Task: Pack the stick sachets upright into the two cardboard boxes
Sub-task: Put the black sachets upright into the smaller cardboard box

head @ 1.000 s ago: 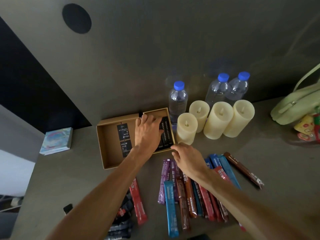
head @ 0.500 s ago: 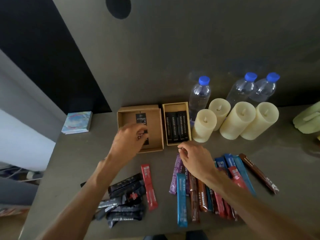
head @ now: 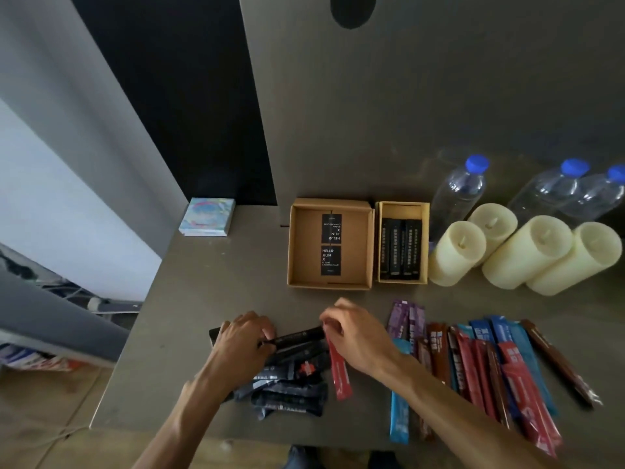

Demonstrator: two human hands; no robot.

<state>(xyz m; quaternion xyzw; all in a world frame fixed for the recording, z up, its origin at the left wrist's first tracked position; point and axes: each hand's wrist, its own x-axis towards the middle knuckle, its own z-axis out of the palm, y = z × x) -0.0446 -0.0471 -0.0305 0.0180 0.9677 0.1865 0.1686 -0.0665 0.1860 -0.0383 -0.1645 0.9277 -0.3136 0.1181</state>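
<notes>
black sachet — in left grip

1. Lower black card, lying flat in the larger cardboard box: white lettering reads "HELLO JILIN X"; the smaller lines beneath are too fine to read.
2. Upper black card, in the same box: the same "HELLO JILIN X", printed upside down to the viewer.
3. Black sachets in the smaller cardboard box: columns of white print, illegible.
4. Coloured sachets on the table: white print, blurred and unreadable.
</notes>
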